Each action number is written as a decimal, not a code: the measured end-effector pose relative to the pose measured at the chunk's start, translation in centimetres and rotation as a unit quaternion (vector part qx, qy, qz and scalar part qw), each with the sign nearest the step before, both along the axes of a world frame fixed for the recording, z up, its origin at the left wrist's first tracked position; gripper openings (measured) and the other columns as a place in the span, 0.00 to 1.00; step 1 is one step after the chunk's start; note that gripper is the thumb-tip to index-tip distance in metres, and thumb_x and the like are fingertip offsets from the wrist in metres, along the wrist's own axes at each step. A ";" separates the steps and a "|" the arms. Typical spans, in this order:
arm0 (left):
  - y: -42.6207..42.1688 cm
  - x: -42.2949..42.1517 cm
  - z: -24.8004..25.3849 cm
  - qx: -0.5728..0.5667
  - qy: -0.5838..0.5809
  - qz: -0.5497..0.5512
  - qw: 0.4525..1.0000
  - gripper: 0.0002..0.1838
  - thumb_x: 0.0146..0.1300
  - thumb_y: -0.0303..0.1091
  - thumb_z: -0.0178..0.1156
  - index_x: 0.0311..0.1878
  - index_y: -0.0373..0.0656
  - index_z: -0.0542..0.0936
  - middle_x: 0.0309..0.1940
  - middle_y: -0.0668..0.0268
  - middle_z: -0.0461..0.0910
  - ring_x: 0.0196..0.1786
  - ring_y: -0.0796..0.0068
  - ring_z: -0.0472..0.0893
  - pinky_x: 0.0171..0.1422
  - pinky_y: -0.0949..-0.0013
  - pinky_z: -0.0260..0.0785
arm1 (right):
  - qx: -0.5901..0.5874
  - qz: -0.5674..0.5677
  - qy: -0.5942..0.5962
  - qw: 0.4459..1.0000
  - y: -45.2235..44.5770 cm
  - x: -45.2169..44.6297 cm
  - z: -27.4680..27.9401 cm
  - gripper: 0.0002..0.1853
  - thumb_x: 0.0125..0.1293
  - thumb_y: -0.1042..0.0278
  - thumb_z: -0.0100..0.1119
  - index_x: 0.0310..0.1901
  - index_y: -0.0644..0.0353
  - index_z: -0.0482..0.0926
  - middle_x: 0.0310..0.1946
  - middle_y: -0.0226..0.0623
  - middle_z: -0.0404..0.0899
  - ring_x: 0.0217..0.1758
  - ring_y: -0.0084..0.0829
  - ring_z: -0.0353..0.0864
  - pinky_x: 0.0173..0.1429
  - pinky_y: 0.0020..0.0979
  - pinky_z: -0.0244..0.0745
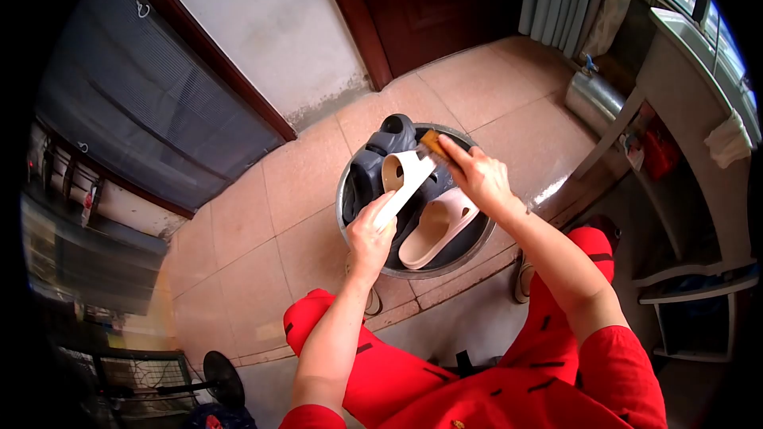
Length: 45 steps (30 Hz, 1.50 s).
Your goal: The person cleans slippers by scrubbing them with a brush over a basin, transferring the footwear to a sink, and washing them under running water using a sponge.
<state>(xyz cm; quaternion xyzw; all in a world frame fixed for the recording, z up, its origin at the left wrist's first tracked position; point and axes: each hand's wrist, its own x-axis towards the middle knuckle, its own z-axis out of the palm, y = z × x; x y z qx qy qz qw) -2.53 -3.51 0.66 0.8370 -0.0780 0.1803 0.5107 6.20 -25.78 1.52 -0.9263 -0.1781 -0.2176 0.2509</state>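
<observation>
My left hand (371, 237) is closed around the heel end of a white slide sandal (408, 179), which is tilted above a round metal basin (343, 210). In my right hand (481, 175) is a scrubbing brush (434, 145) with a yellow-brown back. Its bristles lie against the toe strap of the sandal. A second pale, pinkish slide sandal (435, 230) rests in the basin, its sole side partly lowered. Dark grey slide sandals (389, 137) lean at the basin's far left rim. Dark contents deeper in the basin are hard to make out.
Pinkish floor tiles (310, 191) surround the basin. A dark red door (445, 8) stands at the back, with a screened doorway (159, 87) to the left. A metal cylinder with a tap (594, 95) and a sink stand (675, 103) are at the right. My red-clothed knees flank the basin.
</observation>
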 end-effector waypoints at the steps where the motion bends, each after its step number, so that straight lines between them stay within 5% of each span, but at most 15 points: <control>1: 0.1 0.1 0.0 0.000 0.000 -0.002 1.000 0.22 0.55 0.17 0.60 0.56 0.35 0.77 0.50 0.60 0.81 0.53 0.73 0.79 0.58 0.71 0.70 | -0.009 -0.027 0.019 0.999 -0.6 0.5 -0.1 0.27 0.62 0.61 0.59 0.64 0.36 0.70 0.30 0.48 0.77 0.28 0.48 0.82 0.32 0.43 0.78; 3: 0.8 0.3 0.3 -0.164 0.019 -0.032 0.986 0.21 0.56 0.18 0.60 0.55 0.37 0.77 0.48 0.63 0.81 0.50 0.71 0.80 0.53 0.70 0.73 | 0.005 -0.041 0.083 0.996 -1.2 1.2 0.2 0.29 0.62 0.59 0.59 0.66 0.37 0.68 0.34 0.50 0.79 0.34 0.50 0.82 0.39 0.45 0.78; 6: 1.7 1.0 0.8 -0.341 0.074 -0.045 0.936 0.23 0.59 0.21 0.58 0.60 0.34 0.72 0.53 0.60 0.77 0.53 0.70 0.79 0.61 0.69 0.70 | 0.154 -0.040 0.174 0.972 -1.4 1.5 1.2 0.32 0.61 0.60 0.58 0.69 0.38 0.65 0.50 0.51 0.80 0.52 0.52 0.79 0.57 0.42 0.73; 9: 2.3 1.4 2.2 -0.465 0.132 -0.056 0.874 0.24 0.63 0.21 0.57 0.63 0.33 0.68 0.56 0.56 0.75 0.57 0.68 0.77 0.63 0.68 0.70 | 0.187 -0.049 0.197 0.961 -1.7 1.8 1.0 0.32 0.60 0.60 0.58 0.68 0.39 0.65 0.52 0.51 0.79 0.54 0.52 0.78 0.58 0.42 0.72; 11: 3.5 2.3 1.0 -0.399 0.051 -0.010 0.915 0.26 0.64 0.23 0.54 0.65 0.34 0.65 0.59 0.54 0.72 0.59 0.63 0.76 0.61 0.61 0.75 | 0.185 -0.061 0.206 0.959 -2.1 2.3 0.2 0.34 0.58 0.60 0.60 0.68 0.46 0.65 0.51 0.51 0.80 0.54 0.50 0.79 0.59 0.42 0.72; 13: 3.5 2.1 2.2 -0.365 0.020 -0.011 0.931 0.25 0.63 0.21 0.56 0.65 0.34 0.67 0.58 0.55 0.73 0.58 0.65 0.76 0.64 0.65 0.70 | 0.153 -0.082 0.214 0.961 -2.4 2.8 -0.9 0.34 0.54 0.57 0.64 0.64 0.53 0.69 0.46 0.49 0.82 0.51 0.49 0.80 0.56 0.44 0.74; 16: 3.1 1.6 3.1 -0.179 -0.013 0.036 0.983 0.23 0.59 0.20 0.60 0.60 0.35 0.73 0.53 0.58 0.77 0.58 0.71 0.75 0.64 0.70 0.66 | 0.074 -0.043 0.298 0.951 -2.6 2.9 -1.7 0.36 0.50 0.57 0.69 0.61 0.58 0.71 0.46 0.49 0.82 0.51 0.47 0.81 0.56 0.43 0.74; 18: 3.0 1.7 2.5 -0.074 -0.022 0.027 0.997 0.22 0.57 0.19 0.61 0.57 0.37 0.76 0.52 0.58 0.78 0.58 0.66 0.76 0.64 0.67 0.67 | 0.061 -0.035 0.299 0.952 -1.8 2.1 -2.7 0.36 0.46 0.54 0.72 0.58 0.60 0.73 0.46 0.48 0.82 0.51 0.45 0.81 0.56 0.42 0.75; 21: 3.0 2.3 1.4 0.235 -0.097 0.011 0.967 0.26 0.50 0.16 0.59 0.54 0.45 0.79 0.54 0.61 0.78 0.60 0.52 0.73 0.66 0.55 0.66 | 0.036 -0.015 0.344 0.938 -0.3 0.8 -3.4 0.39 0.43 0.49 0.75 0.55 0.62 0.72 0.48 0.51 0.80 0.53 0.47 0.79 0.57 0.42 0.74; 24: 2.9 1.6 0.8 0.350 -0.050 -0.017 0.935 0.30 0.48 0.16 0.61 0.58 0.49 0.77 0.64 0.66 0.70 0.66 0.52 0.67 0.69 0.57 0.64 | 0.002 0.004 0.351 0.936 1.0 -0.6 -3.6 0.40 0.42 0.55 0.76 0.54 0.65 0.69 0.52 0.52 0.73 0.54 0.48 0.77 0.56 0.42 0.75; 27: 2.1 0.7 0.8 0.357 0.044 -0.002 0.933 0.37 0.44 0.17 0.66 0.62 0.51 0.73 0.69 0.69 0.64 0.68 0.53 0.63 0.69 0.56 0.64 | -0.048 0.014 0.333 0.942 1.6 -1.7 -4.8 0.37 0.43 0.59 0.76 0.53 0.65 0.68 0.53 0.51 0.70 0.53 0.50 0.77 0.54 0.43 0.76; 28: 2.1 0.8 0.3 0.367 0.061 -0.006 0.928 0.44 0.37 0.20 0.72 0.63 0.49 0.70 0.71 0.67 0.59 0.70 0.51 0.60 0.73 0.57 0.60 | -0.049 0.013 0.339 0.939 1.6 -1.7 -4.7 0.34 0.43 0.64 0.74 0.51 0.64 0.67 0.54 0.51 0.68 0.53 0.51 0.76 0.54 0.43 0.76; 35: 1.4 1.1 0.1 0.383 0.051 0.016 0.922 0.42 0.40 0.20 0.70 0.64 0.48 0.69 0.70 0.66 0.61 0.67 0.51 0.64 0.71 0.56 0.61 | -0.041 0.014 0.316 0.948 1.3 -1.0 -6.3 0.28 0.45 0.68 0.69 0.47 0.65 0.68 0.48 0.53 0.72 0.51 0.54 0.76 0.53 0.45 0.75; 45: 2.1 1.2 0.7 0.336 0.060 0.019 0.940 0.40 0.42 0.21 0.68 0.63 0.50 0.70 0.70 0.67 0.61 0.63 0.52 0.68 0.69 0.55 0.63 | 0.193 -0.052 0.234 0.951 -1.2 -0.1 1.4 0.20 0.50 0.73 0.61 0.45 0.68 0.72 0.39 0.59 0.79 0.47 0.55 0.80 0.51 0.45 0.74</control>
